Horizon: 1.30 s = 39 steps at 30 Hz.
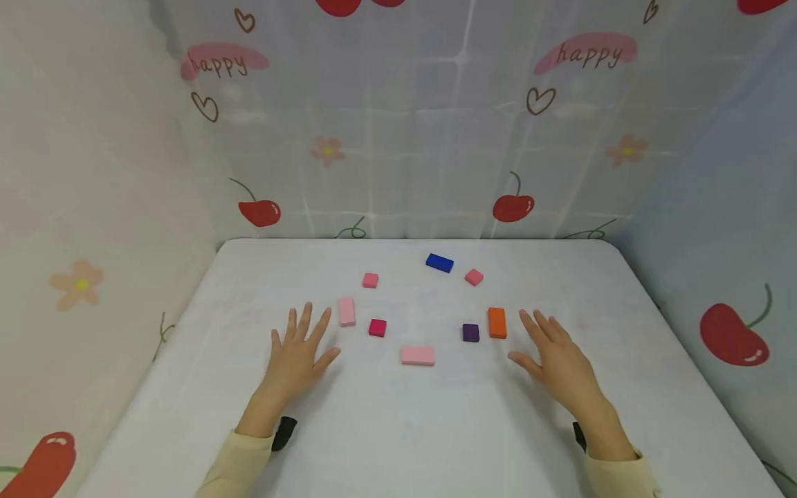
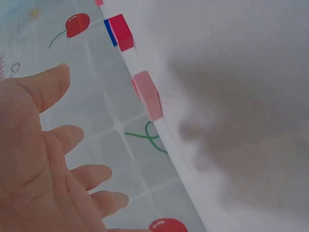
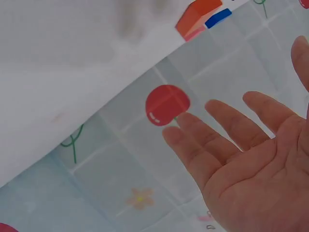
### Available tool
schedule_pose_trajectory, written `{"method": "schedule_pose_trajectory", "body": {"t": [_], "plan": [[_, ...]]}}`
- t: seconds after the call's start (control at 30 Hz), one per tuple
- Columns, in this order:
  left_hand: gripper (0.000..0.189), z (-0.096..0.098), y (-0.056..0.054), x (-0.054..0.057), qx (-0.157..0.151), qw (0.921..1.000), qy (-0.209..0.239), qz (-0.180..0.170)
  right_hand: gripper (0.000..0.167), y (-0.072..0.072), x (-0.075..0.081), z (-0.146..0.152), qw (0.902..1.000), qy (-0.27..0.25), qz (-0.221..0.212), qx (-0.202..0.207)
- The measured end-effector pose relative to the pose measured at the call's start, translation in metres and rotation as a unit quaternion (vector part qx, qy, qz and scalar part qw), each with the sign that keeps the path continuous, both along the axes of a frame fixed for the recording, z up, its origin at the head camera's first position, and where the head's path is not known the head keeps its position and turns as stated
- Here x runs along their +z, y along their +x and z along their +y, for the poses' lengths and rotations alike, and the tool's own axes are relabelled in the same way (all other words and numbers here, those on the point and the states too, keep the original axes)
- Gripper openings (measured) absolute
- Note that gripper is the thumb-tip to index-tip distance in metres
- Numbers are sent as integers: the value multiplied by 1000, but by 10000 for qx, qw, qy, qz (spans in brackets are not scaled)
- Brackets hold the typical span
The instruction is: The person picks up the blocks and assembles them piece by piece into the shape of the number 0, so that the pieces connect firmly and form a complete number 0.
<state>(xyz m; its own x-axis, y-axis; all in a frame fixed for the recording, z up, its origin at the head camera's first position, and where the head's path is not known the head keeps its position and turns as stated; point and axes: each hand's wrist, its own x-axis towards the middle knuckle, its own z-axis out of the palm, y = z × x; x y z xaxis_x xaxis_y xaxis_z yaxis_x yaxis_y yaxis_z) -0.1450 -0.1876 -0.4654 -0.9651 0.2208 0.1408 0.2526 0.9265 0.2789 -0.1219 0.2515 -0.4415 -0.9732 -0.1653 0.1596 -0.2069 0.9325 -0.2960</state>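
Note:
My left hand (image 1: 292, 366) hovers over the left of the table with fingers spread, holding nothing. Just beyond its fingertips lies an upright-placed pale pink block (image 1: 346, 312), also seen in the left wrist view (image 2: 148, 95). A crimson block (image 1: 377, 328) sits a little to its right. My right hand (image 1: 560, 363), fingers straight and holding nothing, is over the right side. Nearest to it lies an orange block (image 1: 497, 323), with a dark purple block (image 1: 470, 333) beside that. Between the hands, nearer the front, rests another pale pink block (image 1: 418, 355).
Farther back on the white table (image 1: 411, 436) are a blue block (image 1: 439, 263) and two small pink blocks, one on the left (image 1: 370, 280) and one on the right (image 1: 474, 277). A cherry-printed curtain (image 1: 405, 138) rises behind the table's back edge and along both sides.

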Motion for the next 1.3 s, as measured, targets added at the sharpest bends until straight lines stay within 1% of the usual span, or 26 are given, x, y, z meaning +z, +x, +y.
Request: {"method": "schedule_pose_trajectory", "body": {"t": [0.13, 0.27, 0.4, 0.47, 0.57, 0.7, 0.83, 0.93, 1.07, 1.2, 1.3], "plan": [[73, 13, -2, -3, -330, 9992, 204, -106, 74, 4, 3, -14, 9995, -173, -129, 216], [74, 24, -7, -3, -556, 9969, 528, -157, 69, 1, 2, -27, 9989, -250, -226, 313], [73, 35, -15, -4, -765, 9932, 873, 14, 69, -3, -2, -38, 9983, -262, -234, 458], [72, 39, -19, -6, -813, 9919, 976, 65, 68, -6, -4, -43, 9977, -283, -214, 582], [71, 45, -26, -9, -812, 9904, 1122, 33, 67, -10, -7, -52, 9969, -291, -252, 692], [67, 52, -34, -12, -770, 9870, 1405, -116, 63, -18, -9, -65, 9955, -343, -550, 693], [64, 58, -43, -15, -770, 9820, 1701, -305, 59, -25, -10, -78, 9930, -358, -864, 716], [62, 62, -49, -16, -746, 9783, 1854, -539, 56, -29, -13, -86, 9912, -314, -972, 838], [61, 65, -55, -17, -735, 9769, 1874, -712, 51, -36, -17, -97, 9891, -289, -1068, 971], [59, 67, -60, -19, -719, 9791, 1775, -689, 49, -41, -18, -107, 9878, -345, -1192, 939], [57, 67, -62, -19, -703, 9790, 1784, -691, 48, -42, -20, -112, 9880, -366, -1202, 897]]}}
